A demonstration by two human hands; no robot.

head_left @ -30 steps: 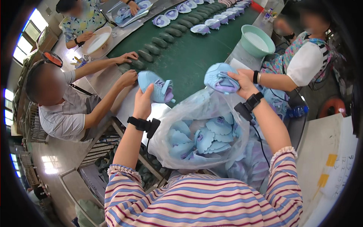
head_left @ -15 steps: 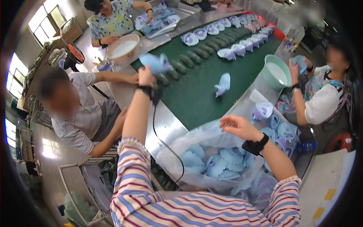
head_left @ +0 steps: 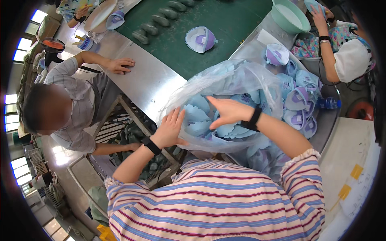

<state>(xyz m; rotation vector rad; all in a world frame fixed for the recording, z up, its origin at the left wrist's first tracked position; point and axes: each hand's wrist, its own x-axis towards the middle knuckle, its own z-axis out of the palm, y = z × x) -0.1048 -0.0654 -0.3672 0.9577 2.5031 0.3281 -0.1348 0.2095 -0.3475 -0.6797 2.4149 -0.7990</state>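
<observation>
Left hand [head_left: 171,130] and right hand [head_left: 229,112], both open and empty, rested on clear plastic bag [head_left: 241,80] of light-blue moulded pieces [head_left: 197,114] at steel table edge [head_left: 148,86].

Shoe pieces [head_left: 199,114] in the plastic bag [head_left: 241,78], basin [head_left: 290,17] behind, conveyor belt [head_left: 225,24] to its left.

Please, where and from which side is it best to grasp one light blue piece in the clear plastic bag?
Probably take the light blue piece at its scalloped outer rim, coming from above through the open mouth of the clear plastic bag. The pieces lie stacked and overlapping, so only rims stand free. The left hand and right hand are both open there.
</observation>
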